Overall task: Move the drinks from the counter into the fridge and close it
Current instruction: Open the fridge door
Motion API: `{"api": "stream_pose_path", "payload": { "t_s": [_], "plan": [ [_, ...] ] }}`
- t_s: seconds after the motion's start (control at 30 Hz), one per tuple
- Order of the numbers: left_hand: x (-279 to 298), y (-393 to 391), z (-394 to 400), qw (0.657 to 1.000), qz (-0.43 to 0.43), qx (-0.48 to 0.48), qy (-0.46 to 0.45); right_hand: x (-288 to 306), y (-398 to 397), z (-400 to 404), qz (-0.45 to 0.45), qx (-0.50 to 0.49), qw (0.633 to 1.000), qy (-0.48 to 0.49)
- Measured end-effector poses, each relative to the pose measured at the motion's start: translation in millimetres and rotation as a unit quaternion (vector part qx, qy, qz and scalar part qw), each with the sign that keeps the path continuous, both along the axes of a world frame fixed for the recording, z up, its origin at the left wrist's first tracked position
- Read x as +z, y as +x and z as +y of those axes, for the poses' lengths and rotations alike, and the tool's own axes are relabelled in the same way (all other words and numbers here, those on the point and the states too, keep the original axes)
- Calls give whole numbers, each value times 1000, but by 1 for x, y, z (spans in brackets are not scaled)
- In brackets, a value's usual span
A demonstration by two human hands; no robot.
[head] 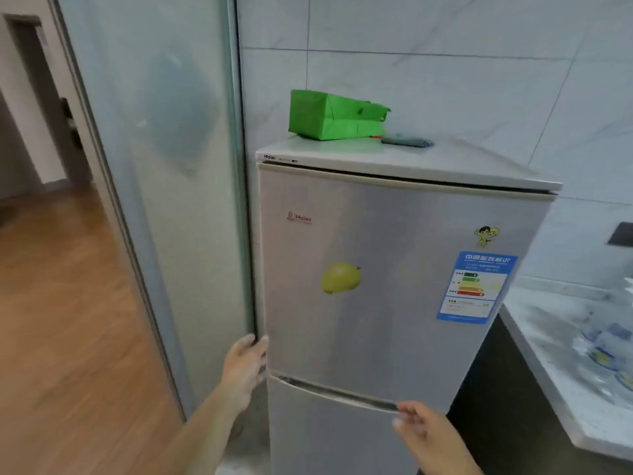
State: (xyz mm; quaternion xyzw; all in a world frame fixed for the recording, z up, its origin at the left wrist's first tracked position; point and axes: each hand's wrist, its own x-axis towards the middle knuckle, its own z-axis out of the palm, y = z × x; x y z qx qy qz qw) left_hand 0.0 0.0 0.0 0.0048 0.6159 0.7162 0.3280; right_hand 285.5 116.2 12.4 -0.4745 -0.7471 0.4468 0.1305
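From the head camera we see a silver fridge [376,286] with both doors closed. Our left hand [245,363] rests on the left edge of the upper door, fingers straight and loose, grasping nothing. Our right hand [419,428] is at the gap between the two doors; the picture is blurred there, so we cannot tell if its fingers hook the edge. On the fridge lie a green bag [334,116] and a grey cloth [407,141]. The drinks [606,349] are blurred shapes on the counter [548,337], right of the fridge.
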Motion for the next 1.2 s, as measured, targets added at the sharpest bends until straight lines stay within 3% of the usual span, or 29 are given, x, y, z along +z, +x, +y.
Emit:
{"api": "stream_pose_path", "payload": {
  "t_s": [0.17, 0.27, 0.37, 0.57, 0.93, 1.2],
  "plan": [
    [45, -98, 73, 980, 191, -46, 21, 69, -108, 29, 57, 23, 980, 190],
    [37, -124, 96, 964, 243, -95, 43, 78, -136, 41, 46, 12, 970, 240],
    [32, -140, 105, 966, 227, -114, 47, 82, -146, 49, 3, -3, 965, 262],
    [34, -148, 99, 944, 300, -129, -40, 80, -150, 41, -4, -35, 973, 230],
    [6, 4, -38, 946, 313, 9, 87, 54, -60, -53, 55, -12, 984, 169],
    [-17, 181, -145, 900, 433, -18, 35, 26, 67, -165, 145, -1, 977, 157]
  ]
}}
